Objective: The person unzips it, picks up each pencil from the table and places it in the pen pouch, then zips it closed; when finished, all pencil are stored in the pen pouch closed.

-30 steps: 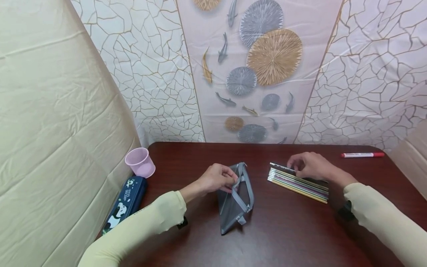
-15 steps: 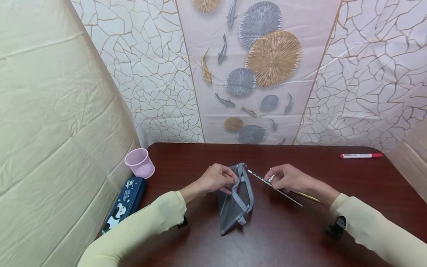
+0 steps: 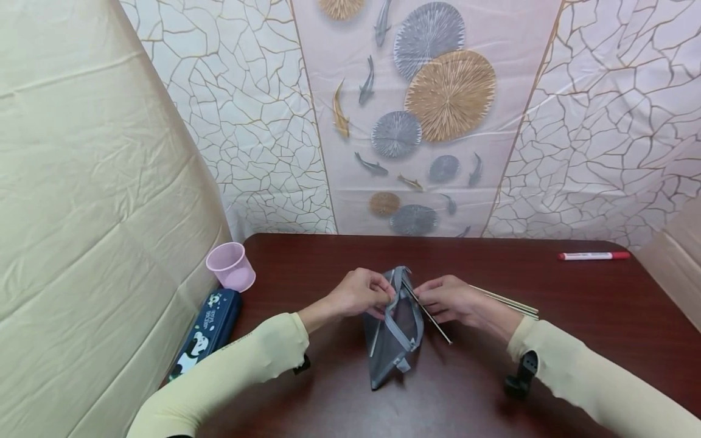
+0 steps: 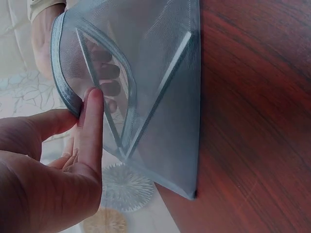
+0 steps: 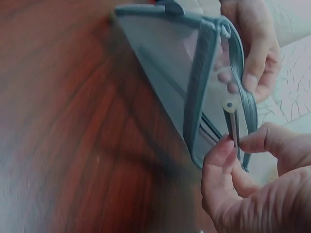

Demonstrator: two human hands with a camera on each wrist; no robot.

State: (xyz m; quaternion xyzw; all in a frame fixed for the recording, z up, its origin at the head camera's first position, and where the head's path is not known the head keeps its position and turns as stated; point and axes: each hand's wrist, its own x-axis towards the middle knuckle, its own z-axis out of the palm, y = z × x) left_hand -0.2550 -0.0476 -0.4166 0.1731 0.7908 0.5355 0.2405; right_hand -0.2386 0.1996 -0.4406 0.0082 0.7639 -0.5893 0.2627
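Note:
My left hand point(image 3: 356, 295) pinches the zip edge of a grey mesh pencil pouch point(image 3: 382, 359), whose mouth gapes toward the right. At that mouth, my right hand point(image 3: 451, 297) holds a dark pencil point(image 3: 440, 329) between thumb and fingers. The pencil slants, its far end overlapping the pouch's opening and its near end sticking out. The right wrist view shows that flat end point(image 5: 230, 105) just above the fingertips. Through the mesh in the left wrist view, another pencil point(image 4: 170, 73) lies inside the pouch. Several pencils point(image 3: 515, 304) rest on the table, partly hidden behind my right wrist.
A pink cup point(image 3: 231, 267) tilts at the table's left edge. In front of it, a dark blue panda case point(image 3: 205, 331) lies beside my left sleeve. A red-and-white marker point(image 3: 594, 256) is at the back right of the brown table point(image 3: 317, 255).
My right hand has picked a dark pencil from the row and carried it left to the pouch's mouth. My left hand keeps its pinch; the pouch has shifted slightly right.

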